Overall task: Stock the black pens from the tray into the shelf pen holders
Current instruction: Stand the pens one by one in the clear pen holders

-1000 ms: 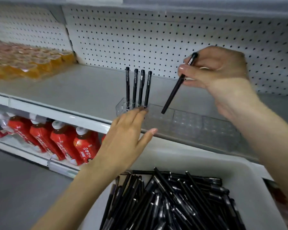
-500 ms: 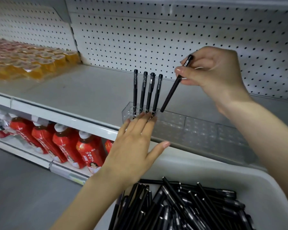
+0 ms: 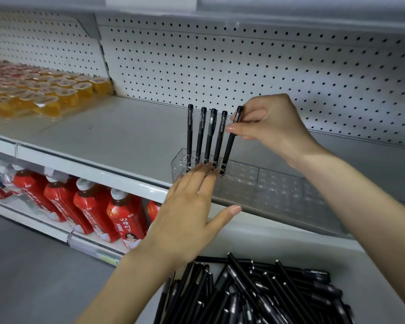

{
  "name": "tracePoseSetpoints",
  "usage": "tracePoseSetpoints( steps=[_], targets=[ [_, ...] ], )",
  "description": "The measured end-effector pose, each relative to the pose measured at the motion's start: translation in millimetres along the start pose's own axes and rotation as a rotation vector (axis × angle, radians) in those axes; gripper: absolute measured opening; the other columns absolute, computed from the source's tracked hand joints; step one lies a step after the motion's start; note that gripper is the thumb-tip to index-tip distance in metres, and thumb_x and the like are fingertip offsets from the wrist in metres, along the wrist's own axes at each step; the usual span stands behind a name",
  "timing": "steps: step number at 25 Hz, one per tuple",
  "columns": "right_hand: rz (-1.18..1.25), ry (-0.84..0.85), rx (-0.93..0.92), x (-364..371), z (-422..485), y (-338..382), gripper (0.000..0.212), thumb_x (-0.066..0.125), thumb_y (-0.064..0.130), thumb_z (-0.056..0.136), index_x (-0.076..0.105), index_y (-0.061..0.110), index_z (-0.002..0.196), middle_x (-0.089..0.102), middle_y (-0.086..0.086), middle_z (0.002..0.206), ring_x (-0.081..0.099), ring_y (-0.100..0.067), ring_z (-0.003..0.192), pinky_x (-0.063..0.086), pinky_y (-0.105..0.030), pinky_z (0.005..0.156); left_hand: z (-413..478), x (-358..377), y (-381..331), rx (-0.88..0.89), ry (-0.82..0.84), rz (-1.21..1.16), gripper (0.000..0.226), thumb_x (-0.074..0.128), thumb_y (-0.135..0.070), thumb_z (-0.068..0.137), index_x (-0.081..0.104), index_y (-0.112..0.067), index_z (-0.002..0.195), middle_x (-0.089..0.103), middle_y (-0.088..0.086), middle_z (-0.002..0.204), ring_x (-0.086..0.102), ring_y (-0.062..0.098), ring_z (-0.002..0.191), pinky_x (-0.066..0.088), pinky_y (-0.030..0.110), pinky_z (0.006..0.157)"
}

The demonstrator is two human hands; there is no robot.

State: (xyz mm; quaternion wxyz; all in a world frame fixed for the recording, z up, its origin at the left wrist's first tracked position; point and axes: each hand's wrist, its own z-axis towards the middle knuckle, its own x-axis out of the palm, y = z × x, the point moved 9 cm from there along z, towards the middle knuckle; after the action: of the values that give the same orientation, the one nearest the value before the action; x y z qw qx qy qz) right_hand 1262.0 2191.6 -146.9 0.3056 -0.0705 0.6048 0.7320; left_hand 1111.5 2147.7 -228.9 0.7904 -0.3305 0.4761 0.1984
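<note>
The left hand (image 3: pixel 187 206) lies flat, fingers straight, touching the clear plastic holder (image 3: pixel 278 183). Four thin black pens (image 3: pixel 206 134) stand in it. At their 3 o'clock the right hand (image 3: pixel 271 122) pinches a fifth pen (image 3: pixel 230 141), tip in a hole. At 5 o'clock the white tray (image 3: pixel 372 265) holds a shiny pen pile (image 3: pixel 255 295), so most work is left.

Five black pens (image 3: pixel 189 132) stand in one clear pen holder (image 3: pixel 278 183), loose pens (image 3: pixel 255 295) beyond counting fill one tray (image 3: pixel 290 237), and two hands show: left hand (image 3: pixel 187 213), right hand (image 3: pixel 271 122).
</note>
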Motion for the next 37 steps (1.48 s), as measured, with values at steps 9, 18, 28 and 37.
tracePoseSetpoints(
  steps=[9,18,28,37],
  targets=[
    [-0.12,0.025,0.002,5,5,-13,0.019,0.085,0.017,0.065,0.068,0.011,0.072,0.072,-0.004,0.073,0.069,-0.013,0.07,0.057,-0.04,0.082,1,1,0,0.022,-0.012,0.006,0.079,0.016,-0.071,0.085,0.026,-0.021,0.145,0.024,-0.007,0.15,0.01,0.005,0.14,0.009,0.025,0.115],
    [-0.137,-0.039,0.117,-40,-68,-13,0.024,0.081,0.022,0.071,0.068,0.013,0.089,0.071,-0.006,0.091,0.067,-0.014,0.084,0.054,-0.037,0.087,-13,-15,-18,0.036,-0.035,-0.057,0.067,0.028,-0.058,0.091,0.035,-0.014,0.141,0.035,0.004,0.146,0.03,0.017,0.134,0.021,0.032,0.111],
    [-0.189,0.239,0.548,-23,-256,-133,0.046,0.07,0.045,0.074,0.062,0.017,0.109,0.064,0.003,0.097,0.063,-0.011,0.091,0.051,-0.031,0.09,-48,31,-39,0.042,0.154,-0.026,0.076,0.016,-0.07,0.081,0.039,-0.027,0.138,0.047,-0.005,0.132,0.028,0.008,0.129,-0.004,0.025,0.111],
    [-0.214,0.327,0.533,-7,-259,-149,0.018,0.078,0.025,0.075,0.06,0.023,0.072,0.056,0.002,0.07,0.051,-0.009,0.063,0.044,-0.026,0.065,-48,31,-39,0.013,0.152,-0.079,0.076,0.017,-0.072,0.079,0.039,-0.03,0.137,0.045,-0.008,0.132,0.024,0.004,0.13,-0.007,0.023,0.111]
  ],
)
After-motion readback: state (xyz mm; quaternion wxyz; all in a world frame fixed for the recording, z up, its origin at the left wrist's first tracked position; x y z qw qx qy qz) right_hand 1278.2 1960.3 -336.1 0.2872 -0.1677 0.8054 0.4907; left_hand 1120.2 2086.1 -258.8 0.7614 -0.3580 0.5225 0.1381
